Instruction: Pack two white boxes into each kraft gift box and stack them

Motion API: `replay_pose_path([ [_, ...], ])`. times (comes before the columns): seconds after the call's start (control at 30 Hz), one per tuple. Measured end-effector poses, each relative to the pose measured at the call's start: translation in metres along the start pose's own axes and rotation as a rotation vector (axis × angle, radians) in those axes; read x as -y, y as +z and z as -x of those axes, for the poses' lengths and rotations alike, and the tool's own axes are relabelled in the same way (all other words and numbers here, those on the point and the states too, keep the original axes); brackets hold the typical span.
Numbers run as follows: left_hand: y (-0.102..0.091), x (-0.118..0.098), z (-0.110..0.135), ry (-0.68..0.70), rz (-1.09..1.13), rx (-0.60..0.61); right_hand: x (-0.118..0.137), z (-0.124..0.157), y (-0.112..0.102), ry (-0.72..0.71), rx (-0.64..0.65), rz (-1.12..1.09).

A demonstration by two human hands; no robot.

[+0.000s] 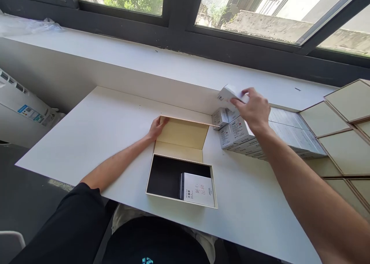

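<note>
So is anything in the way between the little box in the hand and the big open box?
Nothing visible. The right hand holds a small box above the stack; bare table lies between it and the open box.

A white desk (101,133) is set below a white windowsill (115,54). Flat beige lids (341,148) are stacked at the right; crumpled plastic (26,25) is seen far left.
</note>
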State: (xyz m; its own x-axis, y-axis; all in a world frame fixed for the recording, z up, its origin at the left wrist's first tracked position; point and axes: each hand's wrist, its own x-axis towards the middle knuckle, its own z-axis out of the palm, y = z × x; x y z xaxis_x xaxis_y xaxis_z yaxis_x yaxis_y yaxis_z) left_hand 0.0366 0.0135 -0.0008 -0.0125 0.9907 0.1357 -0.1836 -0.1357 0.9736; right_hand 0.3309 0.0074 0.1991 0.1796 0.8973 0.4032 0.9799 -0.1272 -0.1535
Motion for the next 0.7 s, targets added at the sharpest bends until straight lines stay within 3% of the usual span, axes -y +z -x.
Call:
replay_pose_path([
  [0.07,0.0,0.001,-0.001,-0.019,0.003,-0.006,0.016,0.011,-0.022,-0.056,-0.028,-0.222],
  [0.17,0.0,0.001,-0.001,-0.023,-0.006,-0.005,0.051,0.044,-0.049,-0.434,0.166,-0.397],
  [0.3,0.001,-0.005,0.002,-0.003,-0.044,-0.014,0.107,0.108,-0.057,-1.113,0.623,-0.192],
  [0.37,0.001,-0.009,0.004,0.006,-0.061,-0.012,0.132,0.139,-0.048,-1.303,0.705,-0.084],
  [0.53,0.0,-0.011,0.006,0.004,-0.071,0.003,0.166,0.174,-0.018,-1.464,0.789,0.0],
  [0.63,-0.001,-0.007,0.005,0.022,-0.072,0.009,0.164,0.174,-0.009,-1.461,0.784,-0.124],
  [0.7,-0.001,-0.005,0.003,0.025,-0.072,0.002,0.154,0.175,-0.009,-1.37,0.709,-0.169],
])
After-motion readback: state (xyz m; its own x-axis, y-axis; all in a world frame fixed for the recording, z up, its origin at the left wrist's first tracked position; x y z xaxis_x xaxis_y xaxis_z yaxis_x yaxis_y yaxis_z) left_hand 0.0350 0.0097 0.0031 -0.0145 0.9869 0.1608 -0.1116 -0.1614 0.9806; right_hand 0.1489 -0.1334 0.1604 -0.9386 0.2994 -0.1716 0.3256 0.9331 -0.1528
